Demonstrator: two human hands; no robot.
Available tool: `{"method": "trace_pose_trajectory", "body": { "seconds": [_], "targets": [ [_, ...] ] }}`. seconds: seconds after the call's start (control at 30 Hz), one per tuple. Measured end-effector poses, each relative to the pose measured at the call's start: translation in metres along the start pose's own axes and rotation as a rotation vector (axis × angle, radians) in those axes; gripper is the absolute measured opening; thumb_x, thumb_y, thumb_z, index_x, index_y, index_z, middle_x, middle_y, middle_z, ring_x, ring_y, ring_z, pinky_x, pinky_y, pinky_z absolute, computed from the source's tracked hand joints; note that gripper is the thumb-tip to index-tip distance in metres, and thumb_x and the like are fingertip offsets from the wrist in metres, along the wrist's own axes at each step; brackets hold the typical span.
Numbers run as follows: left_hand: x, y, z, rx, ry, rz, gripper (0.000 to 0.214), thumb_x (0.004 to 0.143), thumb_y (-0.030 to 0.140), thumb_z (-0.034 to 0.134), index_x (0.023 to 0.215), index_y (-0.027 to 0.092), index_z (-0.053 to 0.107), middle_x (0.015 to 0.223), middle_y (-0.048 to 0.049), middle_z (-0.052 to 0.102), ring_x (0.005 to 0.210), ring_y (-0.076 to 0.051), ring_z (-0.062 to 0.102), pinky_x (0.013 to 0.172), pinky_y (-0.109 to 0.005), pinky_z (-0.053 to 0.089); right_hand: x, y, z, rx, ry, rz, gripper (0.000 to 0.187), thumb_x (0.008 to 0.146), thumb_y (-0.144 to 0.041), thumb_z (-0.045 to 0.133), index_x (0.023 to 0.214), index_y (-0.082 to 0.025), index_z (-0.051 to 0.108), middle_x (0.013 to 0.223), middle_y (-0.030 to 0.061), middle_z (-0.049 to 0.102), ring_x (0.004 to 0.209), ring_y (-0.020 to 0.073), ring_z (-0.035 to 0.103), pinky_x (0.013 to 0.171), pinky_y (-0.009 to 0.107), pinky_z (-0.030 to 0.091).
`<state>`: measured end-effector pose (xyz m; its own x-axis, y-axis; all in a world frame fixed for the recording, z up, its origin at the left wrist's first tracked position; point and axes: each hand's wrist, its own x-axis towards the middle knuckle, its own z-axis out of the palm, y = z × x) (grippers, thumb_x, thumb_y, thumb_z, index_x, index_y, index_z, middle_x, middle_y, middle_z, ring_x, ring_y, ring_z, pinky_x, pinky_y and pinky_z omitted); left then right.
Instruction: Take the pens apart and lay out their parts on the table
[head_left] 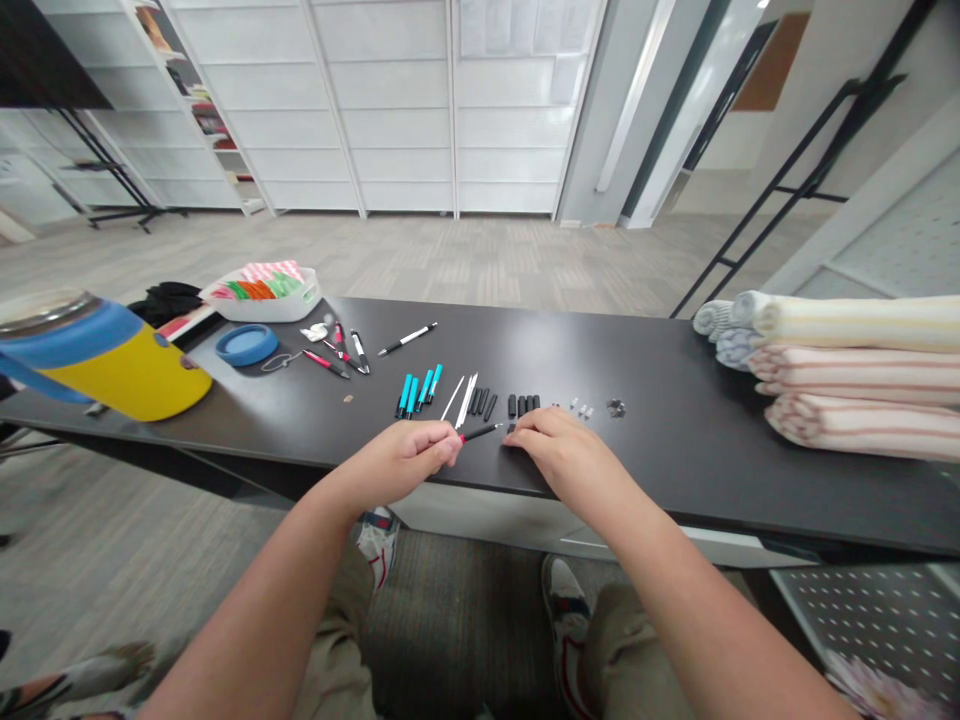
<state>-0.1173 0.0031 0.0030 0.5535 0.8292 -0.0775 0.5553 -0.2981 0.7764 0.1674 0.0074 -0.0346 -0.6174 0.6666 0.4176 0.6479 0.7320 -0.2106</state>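
My left hand (416,458) is closed round a partly assembled pen (480,433), red near my fingers and black toward its thin tip, which points right. Just right of that tip, my right hand (566,447) has its fingertips down at the desk, pinching a small black pen grip (511,429) that they partly hide. Behind it stands a row of short black grips (523,405). Longer black tubes (481,402), white refills (466,400) and turquoise-and-black pen barrels (418,390) lie to the left. Small clear pieces (581,408) and metal springs (616,408) lie to the right.
On the dark desk (675,440), several pens (341,355) lie at left by a blue lid (246,344) and a white basket (262,300). A yellow-and-blue tumbler (112,360) stands at far left. Rolled towels (855,375) are stacked at right.
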Motion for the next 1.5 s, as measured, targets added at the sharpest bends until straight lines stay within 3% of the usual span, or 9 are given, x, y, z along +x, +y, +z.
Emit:
{"method": "trace_pose_trajectory", "body": {
  "seconds": [0.17,0.37,0.6,0.93,1.03,1.17,1.27,1.5],
  "targets": [
    [0.0,0.001,0.001,0.014,0.006,0.011,0.041,0.105,0.048,0.043,0.083,0.018,0.059,0.073,0.0026,0.054,0.069,-0.013,0.049,0.065,-0.025,0.036,0.003,0.002,0.002,-0.035,0.021,0.004,0.025,0.097,-0.008,0.062,0.112,-0.022,0.077,0.11,0.0105,0.073,0.099,0.0253,0.065,0.087,0.04,0.056],
    [0.0,-0.001,0.001,0.016,0.011,0.009,0.042,0.105,0.049,0.042,0.083,0.018,0.059,0.072,0.0021,0.055,0.069,-0.014,0.049,0.064,-0.024,0.036,0.002,-0.005,-0.003,-0.032,0.006,-0.054,0.025,0.098,-0.008,0.061,0.113,-0.023,0.074,0.124,0.0111,0.073,0.108,0.0259,0.066,0.095,0.044,0.056],
    [0.0,0.002,0.0,0.009,0.008,0.014,0.04,0.105,0.047,0.044,0.082,0.018,0.058,0.071,0.0032,0.053,0.067,-0.013,0.047,0.065,-0.024,0.035,-0.004,-0.021,-0.006,-0.091,-0.078,-0.036,0.02,0.101,-0.015,0.061,0.118,-0.022,0.069,0.11,0.0099,0.073,0.1,0.027,0.063,0.09,0.043,0.054],
    [-0.001,-0.001,-0.001,-0.026,-0.002,0.013,0.041,0.107,0.047,0.043,0.083,0.018,0.058,0.073,0.0034,0.053,0.069,-0.013,0.048,0.065,-0.024,0.036,-0.004,-0.03,-0.005,-0.034,-0.088,-0.045,0.018,0.102,-0.013,0.058,0.116,-0.02,0.067,0.113,0.0096,0.071,0.101,0.0262,0.062,0.09,0.041,0.055],
    [-0.001,-0.003,-0.001,-0.026,-0.005,0.018,0.041,0.107,0.047,0.043,0.084,0.018,0.059,0.074,0.0035,0.053,0.07,-0.013,0.048,0.066,-0.024,0.036,-0.002,-0.037,-0.002,-0.061,-0.077,0.008,0.016,0.102,-0.014,0.059,0.115,-0.019,0.066,0.107,0.0105,0.072,0.098,0.0268,0.064,0.088,0.042,0.055],
    [0.0,-0.005,0.0,-0.029,-0.011,0.018,0.041,0.107,0.047,0.043,0.085,0.018,0.059,0.074,0.0037,0.052,0.069,-0.013,0.048,0.066,-0.024,0.036,0.002,-0.038,0.002,-0.113,-0.012,0.215,0.014,0.1,-0.016,0.062,0.115,-0.016,0.064,0.101,0.0113,0.072,0.092,0.0285,0.066,0.084,0.043,0.054],
    [0.001,-0.005,0.0,-0.026,-0.008,0.006,0.042,0.107,0.048,0.043,0.085,0.018,0.059,0.074,0.0039,0.052,0.069,-0.012,0.048,0.065,-0.025,0.036,0.003,-0.032,0.002,-0.085,0.002,0.328,0.004,0.101,-0.019,0.062,0.104,-0.019,0.065,0.093,0.0081,0.07,0.087,0.0269,0.066,0.08,0.041,0.054],
    [0.0,-0.002,-0.001,-0.019,0.0,-0.005,0.043,0.107,0.05,0.043,0.084,0.018,0.059,0.074,0.0038,0.053,0.07,-0.012,0.049,0.065,-0.025,0.036,-0.005,-0.016,0.0,0.137,-0.008,0.258,0.011,0.096,-0.018,0.071,0.106,-0.02,0.07,0.105,0.0073,0.074,0.099,0.0249,0.068,0.089,0.038,0.054]
  ]
}}
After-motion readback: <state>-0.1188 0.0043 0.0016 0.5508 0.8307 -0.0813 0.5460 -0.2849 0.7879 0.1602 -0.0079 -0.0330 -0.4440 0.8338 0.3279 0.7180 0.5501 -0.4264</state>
